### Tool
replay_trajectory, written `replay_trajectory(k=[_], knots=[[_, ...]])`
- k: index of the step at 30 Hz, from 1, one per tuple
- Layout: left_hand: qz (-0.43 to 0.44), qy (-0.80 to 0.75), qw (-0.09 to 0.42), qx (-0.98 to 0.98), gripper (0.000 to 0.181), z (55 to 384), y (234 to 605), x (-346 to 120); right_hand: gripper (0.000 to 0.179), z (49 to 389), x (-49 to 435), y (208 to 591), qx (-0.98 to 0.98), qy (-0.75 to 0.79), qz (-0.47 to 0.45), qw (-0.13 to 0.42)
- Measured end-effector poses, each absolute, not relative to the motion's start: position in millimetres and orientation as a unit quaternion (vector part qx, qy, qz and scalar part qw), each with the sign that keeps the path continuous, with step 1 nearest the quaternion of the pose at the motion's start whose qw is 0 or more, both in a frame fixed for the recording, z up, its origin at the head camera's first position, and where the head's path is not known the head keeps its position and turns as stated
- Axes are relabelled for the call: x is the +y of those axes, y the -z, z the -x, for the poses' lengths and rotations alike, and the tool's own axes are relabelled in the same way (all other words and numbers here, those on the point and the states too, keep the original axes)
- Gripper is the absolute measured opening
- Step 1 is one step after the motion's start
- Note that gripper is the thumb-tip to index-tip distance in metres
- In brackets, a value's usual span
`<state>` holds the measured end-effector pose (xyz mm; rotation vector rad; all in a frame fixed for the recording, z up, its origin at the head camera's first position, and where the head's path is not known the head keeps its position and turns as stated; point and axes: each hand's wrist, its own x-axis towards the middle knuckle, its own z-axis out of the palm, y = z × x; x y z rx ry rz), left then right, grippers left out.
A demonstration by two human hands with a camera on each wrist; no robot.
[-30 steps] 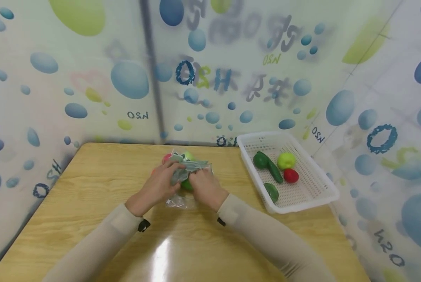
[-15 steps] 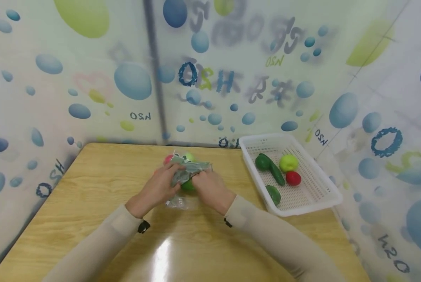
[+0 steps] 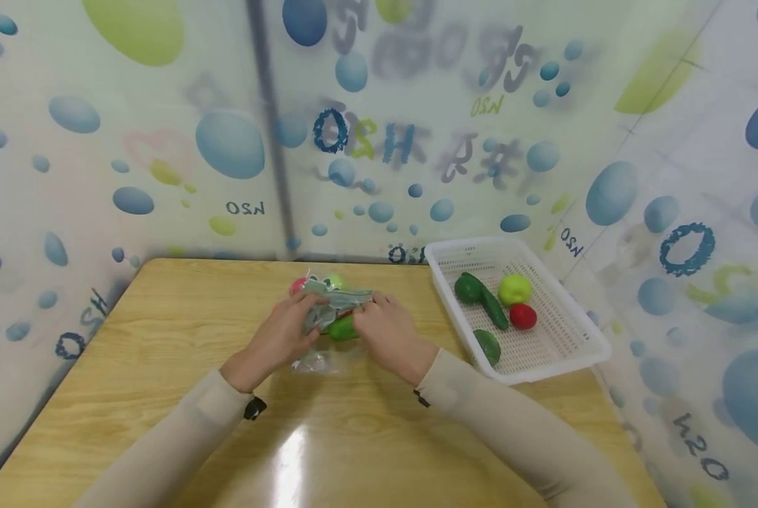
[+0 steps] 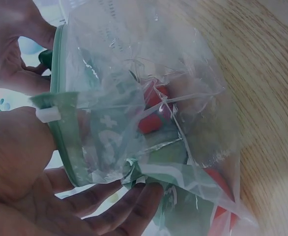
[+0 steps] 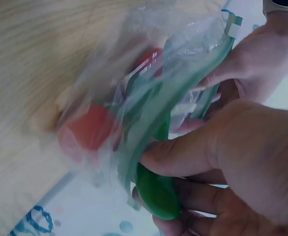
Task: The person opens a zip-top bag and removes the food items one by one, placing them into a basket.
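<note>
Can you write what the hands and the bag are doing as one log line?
left hand: holds green-edged clear bag | right hand: grips green item at bag's open mouth | white basket: off right, partly filled

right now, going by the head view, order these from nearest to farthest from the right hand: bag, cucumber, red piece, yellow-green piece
From the right hand:
1. Bag: at its fingers, on its left.
2. Cucumber: to its right, in the basket.
3. Red piece and yellow-green piece: farther right in the basket; too close to call.
</note>
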<state>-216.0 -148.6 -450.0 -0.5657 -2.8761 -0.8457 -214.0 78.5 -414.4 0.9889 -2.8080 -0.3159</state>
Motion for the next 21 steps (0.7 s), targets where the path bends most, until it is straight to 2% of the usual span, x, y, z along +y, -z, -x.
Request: replay_trajectory(k=[9,15,21], knots=[[0.186,0.284,0.047,-0.939,0.057,215,450,-151,0.044,211,94,403,-0.935,0.106,-0.324,0.1],[0.197,0.288,0.063,-0.935,0.055,214,451,-153,0.045,211,100,398,-0.935,0.077,-0.328,0.114],[0.197,0.288,0.063,-0.935,0.054,213,450,-154,0.054,213,107,395,-0.936,0.068,-0.327,0.114]])
